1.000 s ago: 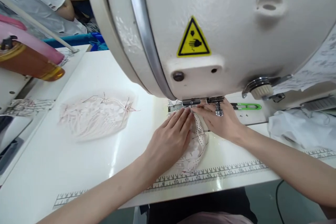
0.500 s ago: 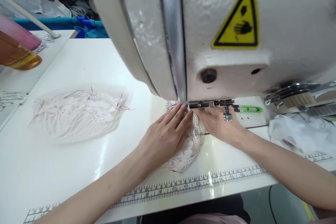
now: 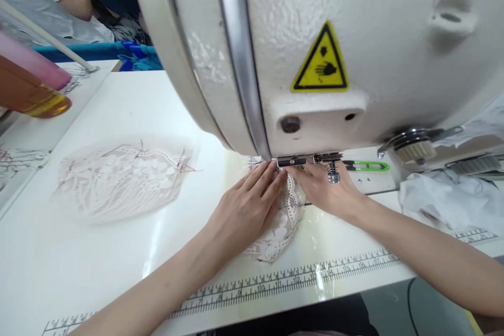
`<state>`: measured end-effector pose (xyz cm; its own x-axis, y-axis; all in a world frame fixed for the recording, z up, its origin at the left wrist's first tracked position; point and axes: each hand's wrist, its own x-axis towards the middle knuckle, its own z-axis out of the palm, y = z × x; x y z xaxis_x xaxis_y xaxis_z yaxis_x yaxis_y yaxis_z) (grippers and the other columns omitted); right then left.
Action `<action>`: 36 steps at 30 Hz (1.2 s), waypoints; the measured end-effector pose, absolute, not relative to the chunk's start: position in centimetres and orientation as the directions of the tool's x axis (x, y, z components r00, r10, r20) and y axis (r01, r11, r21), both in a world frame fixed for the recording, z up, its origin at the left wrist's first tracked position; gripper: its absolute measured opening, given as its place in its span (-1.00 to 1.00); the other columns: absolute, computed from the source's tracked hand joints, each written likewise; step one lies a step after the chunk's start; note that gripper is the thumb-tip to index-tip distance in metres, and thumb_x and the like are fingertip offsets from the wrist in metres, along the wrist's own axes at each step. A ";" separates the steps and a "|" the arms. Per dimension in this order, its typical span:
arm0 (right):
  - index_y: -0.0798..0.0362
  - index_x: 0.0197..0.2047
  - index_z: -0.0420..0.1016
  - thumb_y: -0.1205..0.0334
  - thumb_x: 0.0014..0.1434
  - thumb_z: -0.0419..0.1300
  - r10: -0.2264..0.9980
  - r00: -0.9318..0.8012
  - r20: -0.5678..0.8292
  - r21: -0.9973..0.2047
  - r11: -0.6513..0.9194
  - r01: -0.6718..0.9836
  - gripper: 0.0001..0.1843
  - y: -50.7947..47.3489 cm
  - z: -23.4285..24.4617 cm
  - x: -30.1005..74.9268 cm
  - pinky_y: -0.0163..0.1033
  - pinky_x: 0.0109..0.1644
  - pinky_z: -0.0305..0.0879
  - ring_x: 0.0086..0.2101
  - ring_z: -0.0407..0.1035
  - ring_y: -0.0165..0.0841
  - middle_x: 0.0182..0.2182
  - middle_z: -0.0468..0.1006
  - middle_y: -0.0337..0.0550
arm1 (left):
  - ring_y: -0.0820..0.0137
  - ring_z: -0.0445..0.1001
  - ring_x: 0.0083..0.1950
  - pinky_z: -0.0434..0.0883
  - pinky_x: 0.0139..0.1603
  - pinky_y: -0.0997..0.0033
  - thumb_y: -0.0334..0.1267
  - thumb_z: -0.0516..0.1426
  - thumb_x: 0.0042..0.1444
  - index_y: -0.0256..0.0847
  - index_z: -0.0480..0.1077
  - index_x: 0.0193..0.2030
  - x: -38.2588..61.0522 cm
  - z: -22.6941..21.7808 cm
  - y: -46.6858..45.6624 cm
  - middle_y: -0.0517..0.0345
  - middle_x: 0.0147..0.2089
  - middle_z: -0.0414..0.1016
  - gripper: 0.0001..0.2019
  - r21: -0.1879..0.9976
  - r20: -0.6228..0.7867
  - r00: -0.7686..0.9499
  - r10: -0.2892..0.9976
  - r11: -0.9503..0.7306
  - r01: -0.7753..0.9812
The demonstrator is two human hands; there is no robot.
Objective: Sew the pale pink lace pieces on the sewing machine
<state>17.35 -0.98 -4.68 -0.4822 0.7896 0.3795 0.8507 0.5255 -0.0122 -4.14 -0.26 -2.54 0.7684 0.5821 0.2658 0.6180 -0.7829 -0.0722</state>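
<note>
Under the head of the white sewing machine (image 3: 307, 52) lies a pale lace piece (image 3: 277, 236), its scalloped edge running up toward the needle area. My left hand (image 3: 250, 205) rests flat on the lace, fingers stretched forward close to the presser foot. Just right of the lace edge, my right hand (image 3: 328, 189) lies low on the machine bed, its fingertips at the edge and partly hidden by the metal fittings. The needle itself is hidden from me. A second lace piece (image 3: 122, 181), with dark and red thread ends, lies on the table to the left.
Green-handled thread snips (image 3: 368, 166) lie beyond my right hand. White cloth (image 3: 452, 202) is bunched at the right. A printed ruler (image 3: 275, 286) runs along the table's front edge. Thread cones (image 3: 35, 97) stand at the left; another person's arm (image 3: 79, 0) shows behind.
My view has shifted, so the machine head and its warning sticker sit differently in the picture. Both hands stay on the lace in nearly the same place.
</note>
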 end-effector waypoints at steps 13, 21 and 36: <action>0.03 -0.17 0.50 0.53 0.16 0.05 0.598 -0.537 0.595 0.089 0.615 0.784 -0.69 0.3 -3.4 17.4 -0.21 -0.31 0.15 -0.30 0.41 -0.37 -0.23 0.60 -0.21 | 0.08 0.29 0.29 0.42 0.20 0.03 -0.30 -0.07 0.32 -0.48 0.25 0.23 -4.1 -2.6 0.1 -0.23 0.23 0.34 -0.58 -0.094 0.285 0.777 0.562 -0.790 0.606; 0.03 -0.43 0.40 0.62 0.01 -0.05 0.437 -0.655 0.616 0.124 0.768 0.629 -0.67 0.1 -2.7 17.5 -0.29 -0.34 0.12 -0.50 0.21 -0.47 -0.49 0.51 -0.42 | 0.23 0.52 -0.03 0.51 -0.12 0.22 -0.35 0.11 0.22 -0.31 0.44 -0.03 -3.9 0.8 -2.0 -0.02 -0.01 0.55 -0.79 -0.130 0.397 0.811 0.431 -0.848 0.514; 0.10 -0.21 0.43 0.31 0.03 0.02 0.479 -0.668 0.570 -0.059 0.834 0.548 -0.74 0.0 -3.0 18.1 -0.20 -0.22 0.14 -0.39 0.29 -0.35 -0.41 0.53 -0.23 | 0.39 0.55 -0.31 0.43 -0.48 0.49 -0.33 -0.06 0.32 -0.24 0.35 -0.13 -6.1 2.8 -5.1 0.07 -0.23 0.56 -0.82 0.289 0.178 0.553 0.814 -0.580 0.761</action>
<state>18.13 0.04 -3.00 -0.6678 0.4791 0.5696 0.5483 0.8342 -0.0588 -6.08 -5.07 2.81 0.5528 0.8141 0.1779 0.7615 -0.5802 0.2890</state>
